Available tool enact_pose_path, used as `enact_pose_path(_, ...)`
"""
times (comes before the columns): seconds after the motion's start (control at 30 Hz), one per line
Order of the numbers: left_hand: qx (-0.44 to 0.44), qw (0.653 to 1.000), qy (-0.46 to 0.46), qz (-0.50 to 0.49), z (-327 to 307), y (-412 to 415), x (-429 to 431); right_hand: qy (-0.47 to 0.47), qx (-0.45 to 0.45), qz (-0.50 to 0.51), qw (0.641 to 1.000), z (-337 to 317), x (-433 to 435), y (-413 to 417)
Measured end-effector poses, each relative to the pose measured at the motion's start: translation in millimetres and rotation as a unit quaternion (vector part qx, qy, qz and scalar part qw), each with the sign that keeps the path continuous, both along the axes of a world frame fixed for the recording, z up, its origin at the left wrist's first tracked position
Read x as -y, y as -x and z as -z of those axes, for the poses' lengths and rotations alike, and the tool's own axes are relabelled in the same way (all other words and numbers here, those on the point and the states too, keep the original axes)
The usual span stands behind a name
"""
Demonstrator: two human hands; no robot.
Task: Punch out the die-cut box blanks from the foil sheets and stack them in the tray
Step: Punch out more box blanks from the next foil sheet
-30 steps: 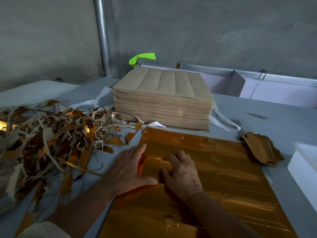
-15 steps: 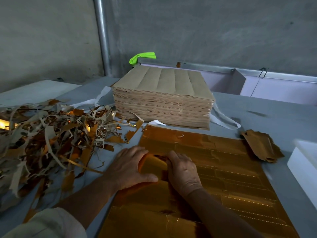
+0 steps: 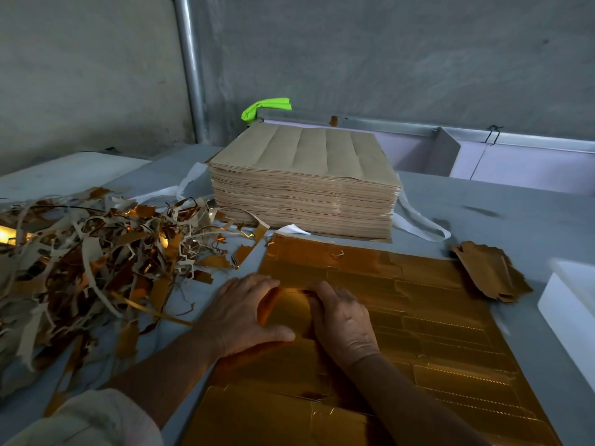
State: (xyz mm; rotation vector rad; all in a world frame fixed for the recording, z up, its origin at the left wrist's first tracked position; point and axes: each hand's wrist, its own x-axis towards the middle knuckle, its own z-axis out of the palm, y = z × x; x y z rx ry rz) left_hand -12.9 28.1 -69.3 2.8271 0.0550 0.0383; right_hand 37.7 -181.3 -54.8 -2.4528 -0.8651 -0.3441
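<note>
A gold foil sheet [image 3: 428,320] with die-cut box blanks lies flat on the grey table [image 3: 483,220] in front of me. My left hand [image 3: 241,317] rests on the sheet's left edge, thumb stretched out and pressing down. My right hand [image 3: 346,326] sits just to its right, fingers curled and dug into the edge of one foil blank [image 3: 285,312]. That blank bows up a little between the two hands. A small heap of punched gold blanks [image 3: 489,272] lies at the sheet's far right corner. The white tray [image 3: 570,307] stands at the right edge, partly cut off.
A tall stack of brown sheets [image 3: 302,188] stands behind the foil sheet. A tangled pile of foil and paper scrap strips [image 3: 83,268] covers the table's left side. Lilac bins [image 3: 515,162] line the back wall beside a metal pipe [image 3: 190,69] and a green cloth [image 3: 267,106].
Both hands have slid slightly farther up the sheet. The right fingers have curled in tighter and the blank between the hands has bowed up.
</note>
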Motion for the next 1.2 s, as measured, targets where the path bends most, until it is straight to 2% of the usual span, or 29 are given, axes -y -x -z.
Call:
enact_pose_path(0.27, 0.025, 1.0, 0.007, 0.009, -1, 4, 0, -0.023, 0.034, -0.006, 0.999, -1, -2, 1)
enact_pose_path(0.77, 0.018, 1.0, 0.007, 0.012, -7, 4, 2, -0.03, 0.101, -0.021, 0.994, -6, 1, 6)
enact_pose_path(0.83, 0.022, 1.0, 0.007, 0.011, -6, 5, 2, -0.043, 0.088, -0.035, 0.995, -5, 0, 5)
enact_pose_path(1.0, 0.023, 1.0, -0.003, 0.004, -5, 4, 3, -0.013, -0.022, -0.029, 0.999, 1, -3, -2)
enact_pose_path(1.2, 0.011, 1.0, -0.026, 0.013, -7, 4, 3, -0.013, -0.043, -0.008, 0.999, 1, -3, -4)
